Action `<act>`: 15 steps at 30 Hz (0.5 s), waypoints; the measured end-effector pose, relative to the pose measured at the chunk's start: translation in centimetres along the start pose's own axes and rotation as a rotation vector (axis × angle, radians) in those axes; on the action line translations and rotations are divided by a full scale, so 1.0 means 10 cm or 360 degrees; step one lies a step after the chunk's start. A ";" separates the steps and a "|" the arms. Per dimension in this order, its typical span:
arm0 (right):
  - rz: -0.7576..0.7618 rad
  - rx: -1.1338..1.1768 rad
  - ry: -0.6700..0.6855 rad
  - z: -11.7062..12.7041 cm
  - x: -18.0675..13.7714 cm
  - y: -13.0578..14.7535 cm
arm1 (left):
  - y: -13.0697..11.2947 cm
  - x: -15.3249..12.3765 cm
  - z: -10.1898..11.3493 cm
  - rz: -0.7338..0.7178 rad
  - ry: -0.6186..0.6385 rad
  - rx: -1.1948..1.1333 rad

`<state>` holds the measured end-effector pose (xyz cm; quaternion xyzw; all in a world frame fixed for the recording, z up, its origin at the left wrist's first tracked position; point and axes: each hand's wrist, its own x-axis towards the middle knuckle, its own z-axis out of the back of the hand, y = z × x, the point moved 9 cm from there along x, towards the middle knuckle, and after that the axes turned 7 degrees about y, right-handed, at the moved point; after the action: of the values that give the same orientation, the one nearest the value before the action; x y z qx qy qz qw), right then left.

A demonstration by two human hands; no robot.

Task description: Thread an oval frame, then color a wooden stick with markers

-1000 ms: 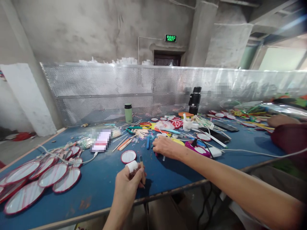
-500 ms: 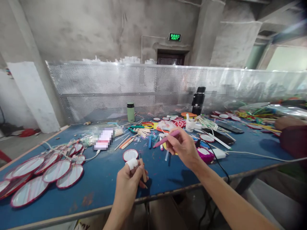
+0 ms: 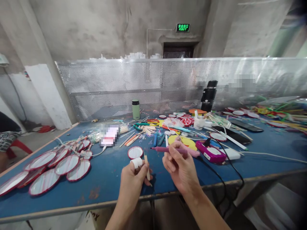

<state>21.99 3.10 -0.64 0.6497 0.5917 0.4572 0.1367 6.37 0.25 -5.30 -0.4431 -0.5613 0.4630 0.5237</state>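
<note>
My left hand (image 3: 134,177), a white wrap around one finger, is closed on a flat wooden stick (image 3: 147,166) that it holds upright near the table's front edge. My right hand (image 3: 181,166) grips a purple marker (image 3: 169,149) like a pen. The marker's dark tip points left, close to the upper end of the stick; I cannot tell whether they touch. Just behind my left hand lies a small round white disc (image 3: 135,152) with a red rim. A yellow piece (image 3: 178,140) and a purple device (image 3: 211,151) lie behind and beside my right hand.
Red-rimmed oval discs (image 3: 68,164) are piled on the left of the blue table (image 3: 105,188). A phone (image 3: 109,135) on a white cable, a green bottle (image 3: 135,109), a black flask (image 3: 209,95) and a white cup (image 3: 199,123) of pens stand or lie farther back. Black cords hang off the front edge.
My right hand has lowered the marker and brought its tip left to the stick's upper end. My left hand keeps hold of the stick. The view has turned slightly left.
</note>
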 end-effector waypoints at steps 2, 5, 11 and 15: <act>0.0094 -0.0057 -0.0009 -0.03 0.00 0.07 | 0.00 -0.01 0.00 0.0023 -0.0003 -0.0003; 0.0144 -0.0131 -0.0004 -0.04 -0.03 0.06 | 0.00 -0.01 -0.01 0.0048 0.0017 -0.0012; 0.0152 -0.0352 -0.0044 0.04 -0.12 -0.10 | -0.02 0.00 -0.04 0.0027 0.0080 0.0026; 0.0334 -0.0686 -0.0052 0.02 -0.23 0.00 | -0.02 0.00 -0.06 0.0032 0.0115 0.0023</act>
<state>22.39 1.12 -1.73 0.6708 0.4074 0.5740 0.2335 6.99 0.29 -5.07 -0.4614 -0.5343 0.4559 0.5421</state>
